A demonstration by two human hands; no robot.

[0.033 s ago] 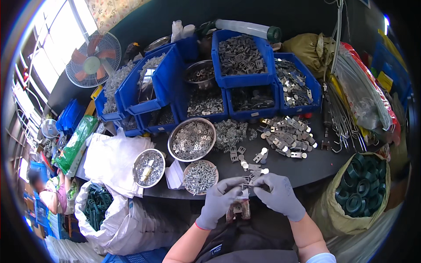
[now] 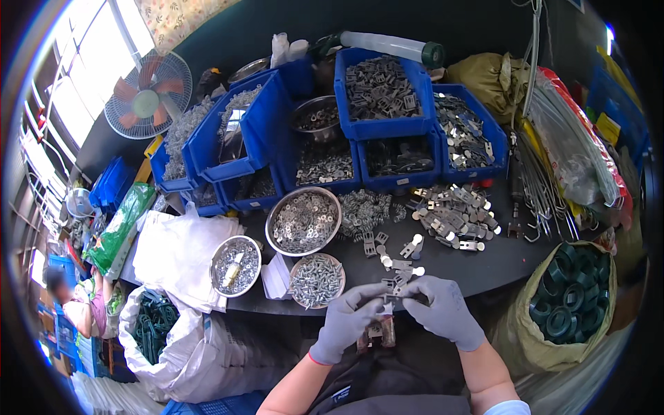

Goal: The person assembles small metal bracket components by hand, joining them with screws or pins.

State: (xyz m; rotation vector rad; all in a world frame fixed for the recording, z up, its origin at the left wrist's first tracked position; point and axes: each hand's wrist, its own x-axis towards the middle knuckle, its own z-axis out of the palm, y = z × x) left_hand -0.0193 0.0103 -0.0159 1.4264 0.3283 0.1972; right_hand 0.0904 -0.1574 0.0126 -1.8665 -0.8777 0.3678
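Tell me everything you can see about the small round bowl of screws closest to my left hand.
The small bowl of screws is round, shallow and looks like shiny steel. It is heaped with short silvery screws. It sits upright near the front edge of the dark table, just below the larger bowl of washers, their rims close or touching. A folded white paper lies against its left side. The gloved left hand works just to its lower right, not touching it.

Single head-worn fisheye view, looking steeply down — close over dark worktable (image 2: pixel 484 256), edges bent
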